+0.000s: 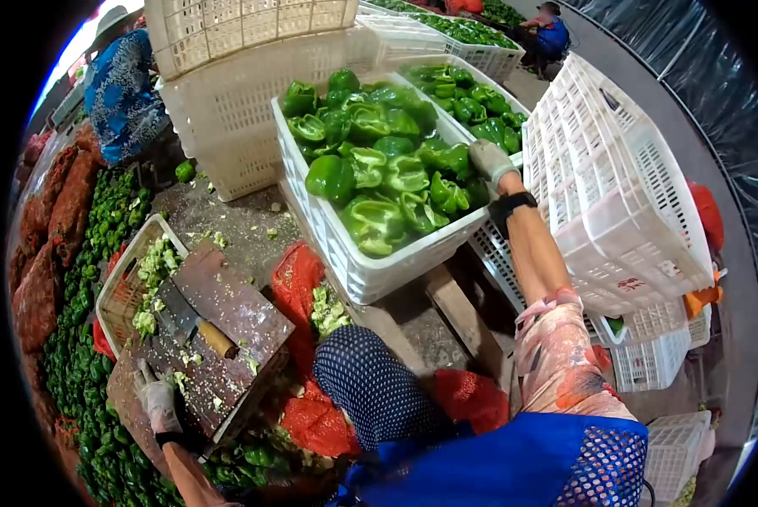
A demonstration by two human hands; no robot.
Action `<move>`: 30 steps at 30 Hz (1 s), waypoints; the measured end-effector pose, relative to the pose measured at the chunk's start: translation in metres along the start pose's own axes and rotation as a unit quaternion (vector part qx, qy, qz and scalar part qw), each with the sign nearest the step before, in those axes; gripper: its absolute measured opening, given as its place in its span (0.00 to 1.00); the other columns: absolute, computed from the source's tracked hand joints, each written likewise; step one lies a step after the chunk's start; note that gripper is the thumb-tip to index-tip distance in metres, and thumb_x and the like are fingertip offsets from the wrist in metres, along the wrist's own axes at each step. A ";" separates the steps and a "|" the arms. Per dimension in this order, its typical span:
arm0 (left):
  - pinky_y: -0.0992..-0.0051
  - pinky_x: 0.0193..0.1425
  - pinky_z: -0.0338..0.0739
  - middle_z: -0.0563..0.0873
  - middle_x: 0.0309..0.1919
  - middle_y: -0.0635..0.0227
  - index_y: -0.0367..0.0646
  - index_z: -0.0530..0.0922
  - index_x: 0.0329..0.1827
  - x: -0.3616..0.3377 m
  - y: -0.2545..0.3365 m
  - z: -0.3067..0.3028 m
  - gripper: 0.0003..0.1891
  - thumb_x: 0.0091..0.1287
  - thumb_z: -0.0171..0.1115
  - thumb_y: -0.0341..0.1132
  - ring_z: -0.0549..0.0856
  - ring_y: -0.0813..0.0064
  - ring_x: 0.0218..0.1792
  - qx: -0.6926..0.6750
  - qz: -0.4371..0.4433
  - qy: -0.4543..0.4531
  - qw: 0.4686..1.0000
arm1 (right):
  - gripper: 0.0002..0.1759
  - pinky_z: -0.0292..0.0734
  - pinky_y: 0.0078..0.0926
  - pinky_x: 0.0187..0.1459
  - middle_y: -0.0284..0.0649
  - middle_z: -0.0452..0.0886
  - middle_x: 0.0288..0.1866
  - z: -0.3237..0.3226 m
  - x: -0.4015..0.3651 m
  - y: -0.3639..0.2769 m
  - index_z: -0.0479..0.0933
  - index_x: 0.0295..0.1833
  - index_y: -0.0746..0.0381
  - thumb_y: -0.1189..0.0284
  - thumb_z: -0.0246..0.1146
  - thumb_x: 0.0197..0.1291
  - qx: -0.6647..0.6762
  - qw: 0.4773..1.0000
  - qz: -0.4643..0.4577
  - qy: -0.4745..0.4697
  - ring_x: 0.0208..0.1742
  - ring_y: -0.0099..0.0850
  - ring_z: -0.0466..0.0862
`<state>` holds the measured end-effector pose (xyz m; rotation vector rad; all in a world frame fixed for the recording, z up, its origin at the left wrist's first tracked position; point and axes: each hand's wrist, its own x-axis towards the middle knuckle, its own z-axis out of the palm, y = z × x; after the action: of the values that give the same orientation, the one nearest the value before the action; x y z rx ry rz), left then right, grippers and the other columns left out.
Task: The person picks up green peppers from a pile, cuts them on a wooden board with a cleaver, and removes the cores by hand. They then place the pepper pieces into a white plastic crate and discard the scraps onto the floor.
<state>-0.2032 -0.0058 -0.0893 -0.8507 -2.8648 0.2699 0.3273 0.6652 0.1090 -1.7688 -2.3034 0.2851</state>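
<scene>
My gloved left hand (157, 400) lies at the near-left edge of a dark wooden board (256, 317), fingers stretched out and holding nothing. On the board is a cleaver (214, 335) with a wooden handle, its blade among pale scraps. My gloved right hand (490, 162) is at the right rim of a white plastic crate (370, 272), fingers together and seemingly curled over the rim; their tips are partly hidden. Halved and cored green bell peppers (380, 220) fill this crate, some of them blurred at the far side.
A basket of pepper cores (119, 291) stands left of the board. Whole green peppers (79, 372) and red mesh sacks (73, 194) cover the left floor. Tall white crates (620, 182) stand at right, others (227, 127) behind. Two people (125, 97) (552, 38) sit farther off.
</scene>
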 end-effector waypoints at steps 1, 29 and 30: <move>0.52 0.70 0.61 0.68 0.68 0.52 0.47 0.58 0.75 0.004 -0.006 0.012 0.42 0.62 0.61 0.58 0.66 0.46 0.68 0.032 0.021 -0.003 0.999 | 0.38 0.70 0.37 0.62 0.53 0.75 0.63 -0.011 -0.013 -0.010 0.71 0.64 0.64 0.44 0.54 0.60 -0.012 1.000 -0.016 0.004 0.60 0.47 0.78; 0.51 0.71 0.59 0.64 0.72 0.58 0.47 0.74 0.62 -0.009 0.021 -0.037 0.29 0.67 0.53 0.57 0.65 0.45 0.68 0.011 0.006 -0.033 0.999 | 0.24 0.77 0.39 0.52 0.47 0.78 0.51 -0.015 -0.141 -0.176 0.74 0.57 0.58 0.74 0.66 0.50 -0.093 0.940 -0.327 -0.028 0.50 0.45 0.80; 0.51 0.70 0.59 0.62 0.73 0.62 0.50 0.80 0.58 -0.011 0.023 -0.041 0.26 0.69 0.50 0.58 0.65 0.46 0.68 0.033 0.012 -0.048 0.998 | 0.24 0.78 0.40 0.49 0.47 0.77 0.51 -0.018 -0.142 -0.169 0.74 0.55 0.57 0.75 0.66 0.49 -0.096 0.911 -0.382 0.124 0.48 0.45 0.80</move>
<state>-0.1741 0.0126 -0.0552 -0.8833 -2.9173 0.4164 0.2120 0.4855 0.1668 -0.7675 -2.6583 -0.2945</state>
